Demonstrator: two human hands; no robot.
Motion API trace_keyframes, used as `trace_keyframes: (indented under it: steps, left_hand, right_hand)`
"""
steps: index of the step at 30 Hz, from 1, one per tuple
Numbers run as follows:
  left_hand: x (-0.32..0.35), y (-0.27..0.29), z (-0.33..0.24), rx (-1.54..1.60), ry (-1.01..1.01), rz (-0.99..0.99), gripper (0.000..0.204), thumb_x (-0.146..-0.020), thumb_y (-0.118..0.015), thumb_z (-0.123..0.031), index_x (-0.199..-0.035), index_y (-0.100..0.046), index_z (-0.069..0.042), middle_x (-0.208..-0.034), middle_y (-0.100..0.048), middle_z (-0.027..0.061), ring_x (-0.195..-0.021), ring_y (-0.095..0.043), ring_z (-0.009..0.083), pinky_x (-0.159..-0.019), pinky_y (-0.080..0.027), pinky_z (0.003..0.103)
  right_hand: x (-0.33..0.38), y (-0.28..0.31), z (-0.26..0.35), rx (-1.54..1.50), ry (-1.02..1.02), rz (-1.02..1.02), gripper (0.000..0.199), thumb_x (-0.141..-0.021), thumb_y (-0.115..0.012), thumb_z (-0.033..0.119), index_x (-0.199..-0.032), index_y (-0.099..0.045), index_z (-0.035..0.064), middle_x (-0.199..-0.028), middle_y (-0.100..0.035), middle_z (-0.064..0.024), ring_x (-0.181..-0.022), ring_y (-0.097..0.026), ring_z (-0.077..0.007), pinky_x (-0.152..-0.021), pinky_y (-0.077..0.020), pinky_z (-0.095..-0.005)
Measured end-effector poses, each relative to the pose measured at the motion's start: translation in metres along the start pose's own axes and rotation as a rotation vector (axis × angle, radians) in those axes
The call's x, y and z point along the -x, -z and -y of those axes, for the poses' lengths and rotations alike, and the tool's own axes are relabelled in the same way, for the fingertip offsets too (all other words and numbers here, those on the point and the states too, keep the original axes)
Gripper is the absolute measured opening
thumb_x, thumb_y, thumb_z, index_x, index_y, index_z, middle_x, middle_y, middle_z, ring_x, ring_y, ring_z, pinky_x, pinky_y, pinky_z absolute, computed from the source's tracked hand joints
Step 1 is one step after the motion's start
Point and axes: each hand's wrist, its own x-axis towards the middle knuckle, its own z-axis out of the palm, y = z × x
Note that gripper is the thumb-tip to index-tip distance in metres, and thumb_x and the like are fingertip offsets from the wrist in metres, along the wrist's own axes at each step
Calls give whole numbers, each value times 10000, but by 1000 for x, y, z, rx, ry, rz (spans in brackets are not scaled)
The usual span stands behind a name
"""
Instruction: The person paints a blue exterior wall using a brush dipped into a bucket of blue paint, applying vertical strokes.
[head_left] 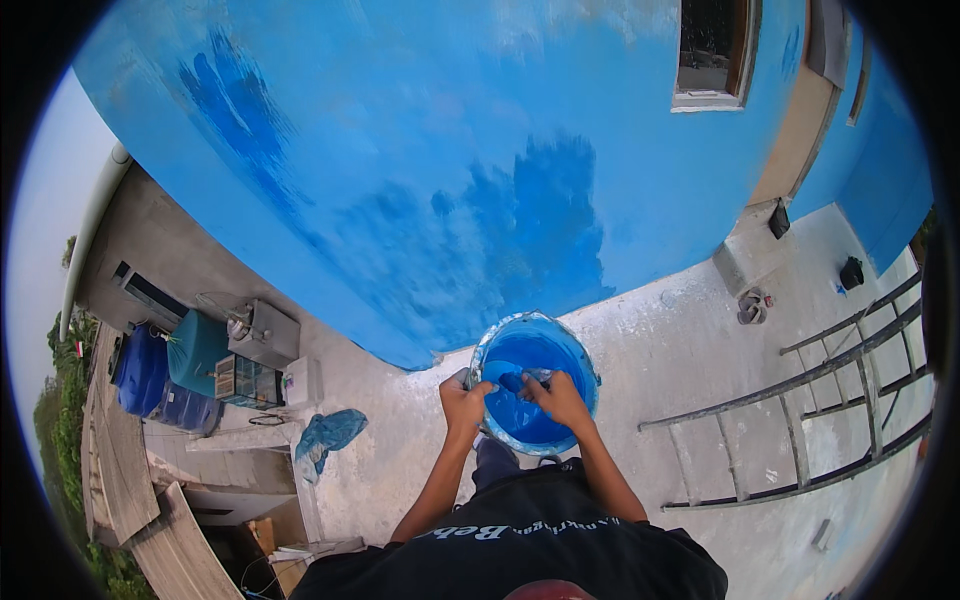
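Observation:
A paint bucket (480, 345) with a paint-smeared pale rim stands or hangs in front of my body, with bright blue paint (530, 425) inside. My left hand (464, 402) is closed on the bucket's left rim, thumb over the inner edge. Over the paint, inside the rim, my right hand (560, 397) is closed with its fingers pressed together. A small dark shape by its fingertips is too unclear to name. Just beyond the bucket rises a light blue wall (400, 120) with darker blue paint patches (550, 215).
A metal ladder (790, 430) lies to the right. Farther off are a small black bucket (851, 272) and another small container (752, 306). A blue-green cloth (330, 438) lies on the concrete floor (390, 440) at left, near blue tanks (143, 372) below. A window (712, 50) opens in the wall.

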Motion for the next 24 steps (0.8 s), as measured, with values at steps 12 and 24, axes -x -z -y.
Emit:
trace_keyframes:
  steps: [12,24]
  left_hand:
    - [9,13,-5,10,1,-66,30,-680,-653,28,-705,-639,22,-620,-587,8,-539,-477,68,-503,-385,260]
    - [7,50,-5,156,44,-279,140,-710,-589,72,-824,-671,62,-763,-672,100,-630,-586,139,-610,-471,268]
  right_hand:
    - [2,-15,15,-64,43,60,343,-929,-577,247,-829,-708,-54,-716,-692,-168,-632,-670,-216,-621,-509,-337]
    - [-20,-7,53,-46,100,210,347,-962,-543,277,-917,-694,-32,-677,-673,-113,-636,-637,-177,-632,-496,-321]
